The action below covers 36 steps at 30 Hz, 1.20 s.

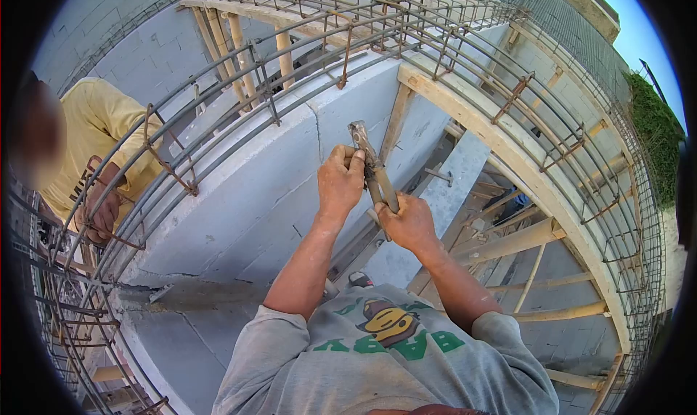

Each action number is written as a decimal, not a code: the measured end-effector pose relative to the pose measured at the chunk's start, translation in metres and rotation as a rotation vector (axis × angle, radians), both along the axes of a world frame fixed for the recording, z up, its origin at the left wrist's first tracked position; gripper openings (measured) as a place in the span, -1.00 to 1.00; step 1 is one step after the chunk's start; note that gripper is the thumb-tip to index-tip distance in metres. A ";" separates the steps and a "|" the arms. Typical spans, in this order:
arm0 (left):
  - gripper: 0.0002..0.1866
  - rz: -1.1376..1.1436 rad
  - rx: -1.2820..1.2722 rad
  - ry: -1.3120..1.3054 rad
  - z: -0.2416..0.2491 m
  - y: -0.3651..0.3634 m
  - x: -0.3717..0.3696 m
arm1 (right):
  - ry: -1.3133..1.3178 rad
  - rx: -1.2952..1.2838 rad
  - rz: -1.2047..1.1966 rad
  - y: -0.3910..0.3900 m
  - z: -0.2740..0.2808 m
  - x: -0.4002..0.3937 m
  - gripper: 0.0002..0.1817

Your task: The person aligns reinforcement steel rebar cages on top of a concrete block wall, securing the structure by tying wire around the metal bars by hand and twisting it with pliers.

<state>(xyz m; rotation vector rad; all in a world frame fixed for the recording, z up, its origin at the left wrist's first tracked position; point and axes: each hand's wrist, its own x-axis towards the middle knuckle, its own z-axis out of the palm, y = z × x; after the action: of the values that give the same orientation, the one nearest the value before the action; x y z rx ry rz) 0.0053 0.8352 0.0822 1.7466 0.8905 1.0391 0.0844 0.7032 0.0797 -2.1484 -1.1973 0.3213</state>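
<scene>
I hold a worn, dusty pair of pincers (369, 153) in front of my chest, with its head pointing up and away from me. My left hand (341, 181) is closed, its thumb and fingers pinching the tool just below the head. Lower down, my right hand (406, 222) is wrapped around the handles. Whether the jaws are apart or together I cannot make out. Behind the tool stands a pale block wall (268, 172). Long steel rebar cages (305, 88) run along the top of this wall, beyond both hands.
A co-worker in a yellow shirt (109, 117) stands left, a hand (102, 212) by the rebar. Below on the right, a hammer (439, 176) lies on a grey board (465, 161). Timber formwork (494, 124) and wooden props (515, 241) span the right side. A wooden post (396, 124) leans by the wall.
</scene>
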 end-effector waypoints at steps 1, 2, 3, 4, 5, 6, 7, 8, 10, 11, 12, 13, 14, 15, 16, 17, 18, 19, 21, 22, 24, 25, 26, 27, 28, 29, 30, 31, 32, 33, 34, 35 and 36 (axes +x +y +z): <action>-0.79 -0.009 0.016 0.042 0.000 0.001 0.000 | -0.040 -0.016 -0.004 -0.001 -0.001 0.002 -0.72; -0.80 -0.006 0.045 0.067 -0.003 0.004 0.000 | 0.001 -0.011 0.013 -0.001 -0.001 0.003 -0.71; -0.81 -0.009 0.076 0.090 -0.008 0.008 0.000 | 0.041 -0.006 0.025 -0.001 -0.001 0.004 -0.71; -0.81 -0.023 0.108 0.109 -0.013 0.012 0.002 | 0.077 0.001 0.024 -0.003 0.000 0.008 -0.71; -0.81 -0.038 0.096 0.124 -0.017 0.016 0.003 | 0.231 0.045 0.054 -0.004 -0.004 0.012 -0.72; -0.81 -0.059 0.087 0.135 -0.022 0.020 0.001 | 0.379 0.096 0.080 -0.003 -0.016 0.017 -0.72; -0.80 -0.079 0.079 0.146 -0.022 0.018 0.006 | 0.525 0.151 0.109 -0.005 -0.023 0.024 -0.72; -0.81 -0.108 0.136 0.182 -0.021 0.012 0.013 | 0.595 0.126 0.085 -0.012 -0.027 0.028 -0.73; -0.82 -0.110 0.253 0.273 -0.008 0.008 0.008 | 0.754 0.067 0.092 -0.012 -0.032 0.026 -0.73; -0.83 -0.136 0.290 0.337 -0.009 0.011 0.005 | 0.814 0.051 0.046 -0.013 -0.032 0.025 -0.72; -0.83 -0.156 0.322 0.403 -0.010 0.012 0.005 | 0.874 0.027 0.004 -0.019 -0.026 0.028 -0.72; -0.84 -0.176 0.350 0.466 -0.011 0.013 0.006 | 0.929 0.000 -0.039 -0.024 -0.022 0.034 -0.71; -0.84 -0.182 0.331 0.495 -0.009 0.014 0.004 | 0.788 -0.048 -0.036 -0.027 -0.023 0.041 -0.70; -0.84 -0.217 0.254 0.478 -0.008 0.015 0.002 | 0.648 -0.092 -0.038 -0.032 -0.025 0.048 -0.69; -0.83 -0.256 0.177 0.461 -0.005 0.014 -0.001 | 0.508 -0.131 -0.044 -0.035 -0.027 0.052 -0.68; -0.83 -0.296 0.103 0.440 -0.001 0.015 -0.004 | 0.594 -0.036 -0.097 -0.038 -0.030 0.054 -0.67; -0.82 -0.280 0.066 0.422 0.004 0.015 -0.008 | 0.675 0.061 -0.151 -0.040 -0.031 0.055 -0.67; -0.82 -0.265 0.025 0.401 0.007 0.014 -0.013 | 0.753 0.154 -0.209 -0.042 -0.029 0.057 -0.66; -0.81 -0.199 0.004 0.335 0.008 0.015 -0.018 | 0.706 0.416 -0.217 -0.051 -0.018 0.068 -0.61; -0.80 -0.146 0.025 0.292 0.006 0.019 -0.019 | 0.645 0.589 -0.217 -0.052 -0.009 0.073 -0.59; -0.81 -0.037 0.142 0.207 0.004 0.023 -0.024 | 0.411 0.818 -0.206 -0.053 0.027 0.089 -0.56; -0.82 0.008 0.244 0.155 0.004 0.026 -0.024 | 0.415 0.872 -0.190 -0.054 0.049 0.103 -0.55; -0.82 0.035 0.343 0.095 0.004 0.027 -0.019 | 0.405 0.928 -0.189 -0.058 0.075 0.121 -0.54; -0.83 0.040 0.354 0.094 0.010 0.026 -0.016 | 0.360 0.952 -0.159 -0.064 0.101 0.139 -0.55; -0.83 0.041 0.365 0.094 0.016 0.025 -0.015 | 0.312 0.973 -0.131 -0.073 0.125 0.156 -0.56; -0.83 0.008 0.292 0.095 0.015 0.026 -0.013 | 0.219 1.060 -0.183 -0.076 0.143 0.167 -0.57; -0.82 -0.011 0.224 0.098 0.015 0.028 -0.013 | 0.127 1.148 -0.218 -0.076 0.161 0.176 -0.58; -0.82 -0.020 0.152 0.109 0.014 0.028 -0.012 | 0.016 1.189 -0.289 -0.080 0.180 0.179 -0.61; -0.81 -0.023 0.130 0.088 0.013 0.027 -0.010 | -0.089 1.220 -0.357 -0.082 0.198 0.181 -0.65; -0.81 -0.024 0.106 0.072 0.011 0.025 -0.009 | -0.177 1.187 -0.430 -0.084 0.212 0.184 -0.64; -0.80 -0.024 0.081 0.059 0.009 0.024 -0.008 | -0.262 1.149 -0.503 -0.086 0.224 0.186 -0.63; -0.80 -0.048 0.074 0.043 0.008 0.023 -0.005 | -0.348 1.106 -0.573 -0.087 0.230 0.193 -0.61; -0.80 -0.071 0.064 0.028 0.008 0.021 -0.002 | -0.480 0.989 -0.669 -0.086 0.232 0.206 -0.59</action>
<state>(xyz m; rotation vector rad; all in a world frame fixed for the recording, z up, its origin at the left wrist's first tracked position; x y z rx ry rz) 0.0032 0.8560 0.0903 1.8373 0.8148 1.0087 0.2905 0.6174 0.3121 -1.5836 -0.5594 -0.9304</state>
